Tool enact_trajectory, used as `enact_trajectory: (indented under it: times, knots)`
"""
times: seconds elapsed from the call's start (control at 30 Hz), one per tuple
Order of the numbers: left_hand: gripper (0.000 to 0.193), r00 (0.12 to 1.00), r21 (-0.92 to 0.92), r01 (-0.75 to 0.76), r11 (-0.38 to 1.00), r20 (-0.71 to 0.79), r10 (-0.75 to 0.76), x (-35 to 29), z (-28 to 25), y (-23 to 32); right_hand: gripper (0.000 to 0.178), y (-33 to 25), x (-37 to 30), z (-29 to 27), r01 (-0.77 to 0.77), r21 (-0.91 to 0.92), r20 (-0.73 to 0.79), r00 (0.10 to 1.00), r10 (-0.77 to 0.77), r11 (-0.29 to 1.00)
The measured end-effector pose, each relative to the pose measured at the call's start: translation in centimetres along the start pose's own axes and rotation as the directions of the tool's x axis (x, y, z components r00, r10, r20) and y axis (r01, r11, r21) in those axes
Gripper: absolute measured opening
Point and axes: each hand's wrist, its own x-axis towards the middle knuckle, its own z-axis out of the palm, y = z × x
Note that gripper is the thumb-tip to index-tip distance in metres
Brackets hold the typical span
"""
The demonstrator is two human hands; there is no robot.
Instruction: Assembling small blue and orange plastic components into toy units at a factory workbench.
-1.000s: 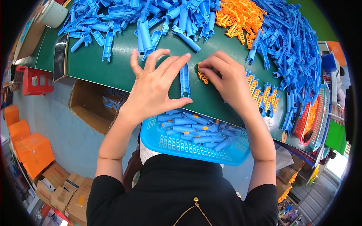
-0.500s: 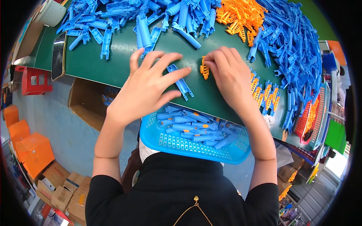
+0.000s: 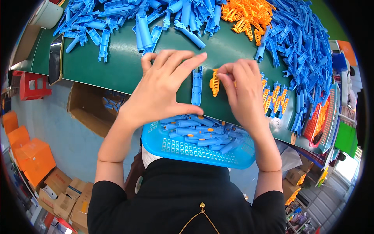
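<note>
A blue half-shell plastic part (image 3: 197, 86) lies on the green tabletop, its hollow side up. Around it my left hand (image 3: 161, 84) is spread, thumb near its lower end and fingers near its upper end, not closed on it. My right hand (image 3: 243, 84) pinches an orange ladder-shaped plastic piece (image 3: 215, 83) between thumb and forefinger, just right of the blue part. Beyond my right wrist lie several blue parts fitted with orange pieces (image 3: 276, 99), set in rows.
Heaps of blue parts (image 3: 300, 50) and orange pieces (image 3: 247, 17) cover the table's far and right sides. Below the near edge is a blue basket (image 3: 194, 156) of joined parts. A cardboard box (image 3: 87, 111) and a red stool (image 3: 35, 85) stand at left.
The blue half-shell has turned upright and shifted right, with my left hand moving alongside. My right hand and the orange piece have come slightly nearer and to the right.
</note>
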Motion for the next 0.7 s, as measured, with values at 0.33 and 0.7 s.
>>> enact_trajectory:
  times: [0.33,0.7]
  knots:
    - [0.1,0.998,-0.037,0.048,0.998,0.05,-0.046,-0.2,1.4,-0.1,0.015,-1.8,0.7,2.3,0.141,-0.125,0.047,0.99,-0.136,0.982]
    - [0.1,0.999,-0.015,0.033,0.999,0.015,-0.033,-0.3,1.5,-0.3,0.013,-0.9,0.3,3.0,0.119,-0.009,-0.03,0.992,-0.119,0.993]
